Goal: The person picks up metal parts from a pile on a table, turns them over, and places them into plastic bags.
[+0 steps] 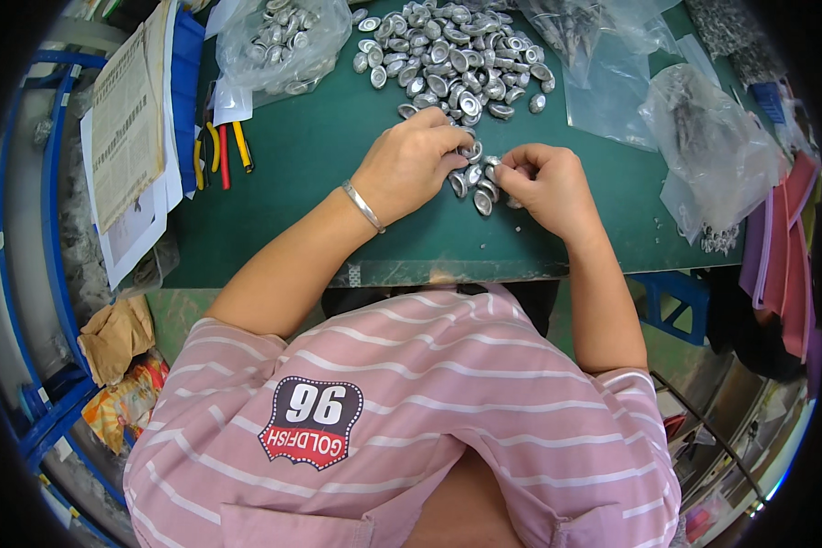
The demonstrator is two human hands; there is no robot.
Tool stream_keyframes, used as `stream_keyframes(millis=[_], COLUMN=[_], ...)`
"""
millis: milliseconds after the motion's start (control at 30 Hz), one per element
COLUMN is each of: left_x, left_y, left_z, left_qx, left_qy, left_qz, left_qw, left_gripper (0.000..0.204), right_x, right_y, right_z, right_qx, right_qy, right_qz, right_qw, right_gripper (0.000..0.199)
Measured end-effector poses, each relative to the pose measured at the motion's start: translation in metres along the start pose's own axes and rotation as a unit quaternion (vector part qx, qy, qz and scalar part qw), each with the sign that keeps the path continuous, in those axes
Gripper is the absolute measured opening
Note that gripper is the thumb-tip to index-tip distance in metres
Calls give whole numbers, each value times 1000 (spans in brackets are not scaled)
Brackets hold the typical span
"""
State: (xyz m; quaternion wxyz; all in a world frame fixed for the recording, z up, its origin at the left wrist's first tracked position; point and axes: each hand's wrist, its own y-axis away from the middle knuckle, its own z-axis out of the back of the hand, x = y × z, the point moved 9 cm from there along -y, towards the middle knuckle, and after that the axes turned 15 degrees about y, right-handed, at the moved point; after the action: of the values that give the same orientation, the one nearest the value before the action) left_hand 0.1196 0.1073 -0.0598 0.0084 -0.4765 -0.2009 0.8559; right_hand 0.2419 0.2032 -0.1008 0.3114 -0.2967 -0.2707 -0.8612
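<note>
The person sits at a green desk (pixel 320 146) and works on small silver metal caps; the left hand (pixel 409 163) is curled over a little cluster of caps (pixel 478 183) at the near side, its fingertips pinching one of them, and the right hand (pixel 546 183) is closed too, thumb and fingers nipping a small piece just beside the cluster, though what exactly it holds I cannot tell; it looks to me like the step of picking and fitting one piece at a time, and the next move would ask for a fine fingertip grip, because the caps are small and smooth; behind the hands lies a big heap of caps (pixel 457 59), round, shiny, hollow like tiny cups; clear plastic bags (pixel 283 41) with more parts lie around, and red and yellow handled pliers (pixel 221 151) rest at the left.
</note>
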Motion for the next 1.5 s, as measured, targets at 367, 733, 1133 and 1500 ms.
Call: stream_keyframes(millis=[367, 733, 1133, 1500], left_x=[40, -14, 19, 5], left_y=[13, 13, 36, 13], left_z=[13, -7, -27, 13], left_qx=[-104, 59, -33, -26], left_qy=[692, -56, 706, 232], left_qz=[287, 21, 329, 170], left_qw=[654, 996, 626, 958], left_gripper=[16, 14, 22, 11], right_x=[-4, -25, 4, 16], right_y=[8, 11, 18, 39], right_z=[19, 3, 7, 26], right_qx=[31, 139, 164, -63], right_qy=[-184, -464, -663, 121], right_qz=[58, -21, 77, 198], right_qw=[981, 875, 726, 971], right_gripper=[14, 15, 13, 13])
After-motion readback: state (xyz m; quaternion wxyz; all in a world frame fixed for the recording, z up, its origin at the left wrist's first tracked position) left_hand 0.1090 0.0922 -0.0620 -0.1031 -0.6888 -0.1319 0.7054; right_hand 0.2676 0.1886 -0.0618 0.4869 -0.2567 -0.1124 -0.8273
